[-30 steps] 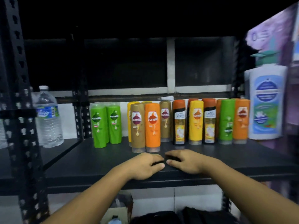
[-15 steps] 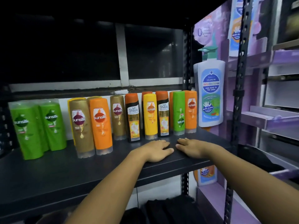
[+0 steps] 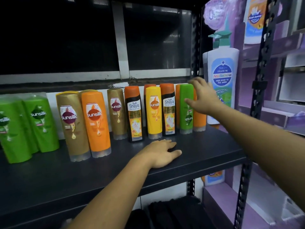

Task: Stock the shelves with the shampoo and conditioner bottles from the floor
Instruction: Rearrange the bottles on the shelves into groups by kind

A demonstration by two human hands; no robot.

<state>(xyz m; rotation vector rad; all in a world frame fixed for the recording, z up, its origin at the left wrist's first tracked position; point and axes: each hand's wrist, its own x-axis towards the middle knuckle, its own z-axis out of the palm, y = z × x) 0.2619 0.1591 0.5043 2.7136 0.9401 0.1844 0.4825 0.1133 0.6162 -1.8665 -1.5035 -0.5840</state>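
Several shampoo and conditioner bottles stand in a row on the black shelf (image 3: 206, 151): green ones (image 3: 41, 123) at left, a gold one (image 3: 72, 124), an orange one (image 3: 97, 123), a black Shayla bottle (image 3: 134, 114), a yellow one (image 3: 153, 111). A green bottle (image 3: 186, 116) and an orange bottle (image 3: 199, 119) stand at the right end. My right hand (image 3: 203, 96) is raised with fingers spread, right beside these two bottles; whether it touches them is unclear. My left hand (image 3: 162, 152) rests flat on the shelf in front of the row.
A tall white pump bottle (image 3: 221, 76) stands just right of the row, behind my right hand. Black perforated shelf posts (image 3: 262, 63) rise at right. Purple cardboard display shelves (image 3: 280, 113) fill the far right. Dark items (image 3: 173, 214) lie below the shelf.
My right hand has lifted off the shelf and moved up and right to the green and orange bottles. The view has moved closer. My left hand stays on the shelf.
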